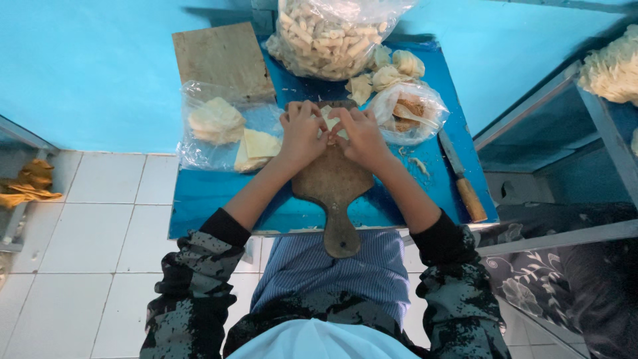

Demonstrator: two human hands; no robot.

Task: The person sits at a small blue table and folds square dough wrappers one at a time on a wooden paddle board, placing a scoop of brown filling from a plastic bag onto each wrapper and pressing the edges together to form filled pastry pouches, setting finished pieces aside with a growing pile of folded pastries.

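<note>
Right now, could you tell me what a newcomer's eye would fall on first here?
First, the left hand and right hand, pressed together over a pale dough sheet on the paddle-shaped wooden board at the centre of the blue table. Next, the big clear bag of pale sticks at the table's far edge, and the knife lying to the right.

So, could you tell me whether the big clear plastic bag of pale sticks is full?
Full: the big clear plastic bag bulges with pale sticks.
</note>
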